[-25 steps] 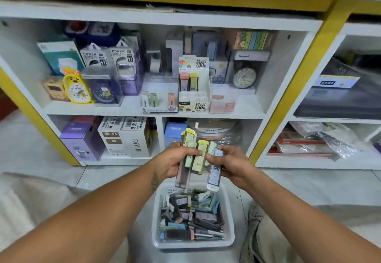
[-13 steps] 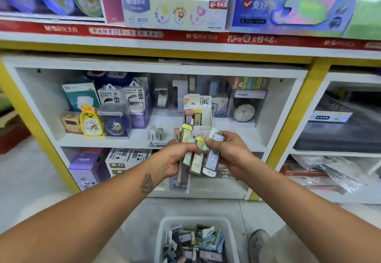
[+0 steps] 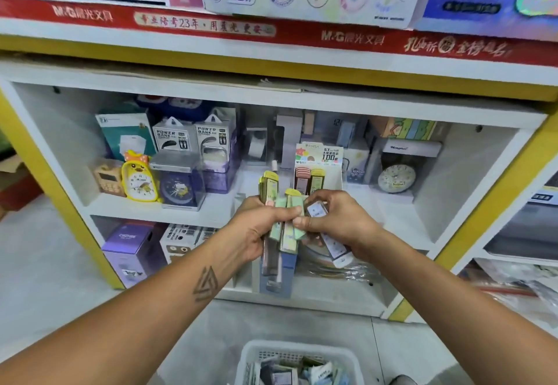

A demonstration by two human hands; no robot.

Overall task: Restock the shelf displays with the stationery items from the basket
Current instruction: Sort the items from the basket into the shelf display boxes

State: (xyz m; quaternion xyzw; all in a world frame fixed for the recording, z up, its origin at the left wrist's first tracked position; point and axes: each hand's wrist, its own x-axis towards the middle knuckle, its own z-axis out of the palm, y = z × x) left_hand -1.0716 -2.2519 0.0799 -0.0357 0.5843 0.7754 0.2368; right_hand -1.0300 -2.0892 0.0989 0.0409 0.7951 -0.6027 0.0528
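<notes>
My left hand (image 3: 252, 227) grips a bundle of slim pencil-lead packs (image 3: 285, 227), yellow and green ones fanned upward, in front of the middle shelf. My right hand (image 3: 338, 221) meets it, pinching a clear pack with a purple-white label (image 3: 335, 244) that hangs down from its fingers. Behind the hands a white display box (image 3: 319, 158) marked "100" holds a pink and a yellow pack. The white basket (image 3: 253, 351) with several more stationery packs sits on the floor at the bottom edge.
The white shelf (image 3: 211, 208) carries a yellow duck clock (image 3: 139, 177), a dark clock in a clear case (image 3: 179, 183), power bank boxes (image 3: 187, 135) and a round clock (image 3: 396, 177). Purple and white boxes fill the lower shelf. Display boxes stand on the red-edged shelf above.
Both hands have risen with the bundle from just above the basket to the height of the middle shelf. My view has tilted up, so the basket has slid to the bottom edge.
</notes>
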